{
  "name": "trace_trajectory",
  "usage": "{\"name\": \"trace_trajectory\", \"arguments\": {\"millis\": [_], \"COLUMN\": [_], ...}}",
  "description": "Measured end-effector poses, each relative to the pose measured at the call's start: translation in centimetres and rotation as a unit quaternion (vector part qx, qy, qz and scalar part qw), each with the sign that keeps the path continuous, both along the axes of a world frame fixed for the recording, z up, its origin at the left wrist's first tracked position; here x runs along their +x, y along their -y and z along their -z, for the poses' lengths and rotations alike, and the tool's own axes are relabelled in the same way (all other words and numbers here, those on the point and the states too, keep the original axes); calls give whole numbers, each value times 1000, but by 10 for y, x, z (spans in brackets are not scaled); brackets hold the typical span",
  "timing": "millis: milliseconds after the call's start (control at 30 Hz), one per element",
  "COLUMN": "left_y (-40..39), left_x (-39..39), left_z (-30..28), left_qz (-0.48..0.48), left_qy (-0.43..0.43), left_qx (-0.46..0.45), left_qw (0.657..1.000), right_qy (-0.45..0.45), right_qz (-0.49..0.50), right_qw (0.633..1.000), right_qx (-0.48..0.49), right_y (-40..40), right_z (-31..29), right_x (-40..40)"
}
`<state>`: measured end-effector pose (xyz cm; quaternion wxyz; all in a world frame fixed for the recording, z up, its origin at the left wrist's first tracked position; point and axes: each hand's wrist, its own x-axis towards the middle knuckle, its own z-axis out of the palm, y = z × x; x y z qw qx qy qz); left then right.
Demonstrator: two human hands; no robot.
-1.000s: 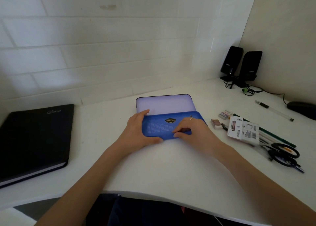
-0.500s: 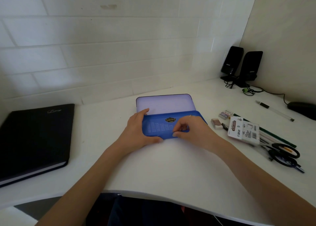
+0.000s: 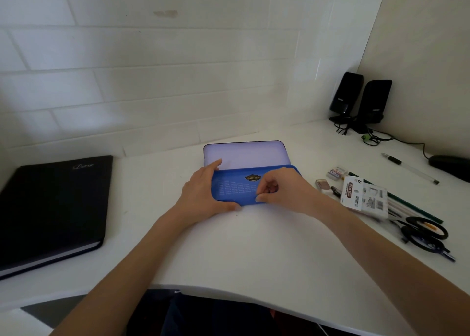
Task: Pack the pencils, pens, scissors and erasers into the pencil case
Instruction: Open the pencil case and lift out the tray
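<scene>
in the head view, the blue translucent plastic pencil case [image 3: 236,187] lies in the middle of the white desk [image 3: 254,246], straight ahead of you, its long axis running left to right across your line of sight, and behind it a pale lilac half [image 3: 245,154] shows, so the case looks partly open. your left hand [image 3: 203,196] clamps the case's left end, fingers along the far edge and thumb curled against the near edge. your right hand [image 3: 282,192] sits on the right part of the blue half, fingertips bunched and pinching at its near edge. the things to pack all lie to your right, so the right hand is the nearer one: two small erasers [image 3: 336,173], a carded sticky-note pack [image 3: 363,196], long pencils and pens [image 3: 396,203] angled away to the left, black-handled scissors [image 3: 424,232], and a clear pen [image 3: 409,168] farther back. a black notebook [image 3: 53,208] lies well apart on the left. compared with half a second ago, your right fingers have curled tighter and the blue half has tipped up slightly; your left hand has barely moved.
</scene>
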<state>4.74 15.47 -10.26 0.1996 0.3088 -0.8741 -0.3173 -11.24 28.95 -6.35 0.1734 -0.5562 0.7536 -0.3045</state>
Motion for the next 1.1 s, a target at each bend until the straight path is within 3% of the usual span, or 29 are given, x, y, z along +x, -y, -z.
{"name": "trace_trajectory", "arguments": {"millis": [333, 567, 800, 1100], "left_y": [8, 13, 12, 14], "left_x": [-3, -5, -5, -6], "left_z": [-4, -3, -1, 0], "left_qz": [4, 23, 14, 1], "left_qy": [8, -18, -24, -30], "left_qx": [-16, 20, 21, 7], "left_qw": [1000, 999, 999, 1000], "right_qy": [-6, -51, -110, -20], "right_qz": [-2, 12, -9, 18], "right_qw": [1000, 997, 993, 999], "right_qx": [3, -54, -46, -27], "right_y": [7, 5, 1, 7], "right_z": [-2, 9, 12, 4], "right_x": [-4, -6, -9, -9]}}
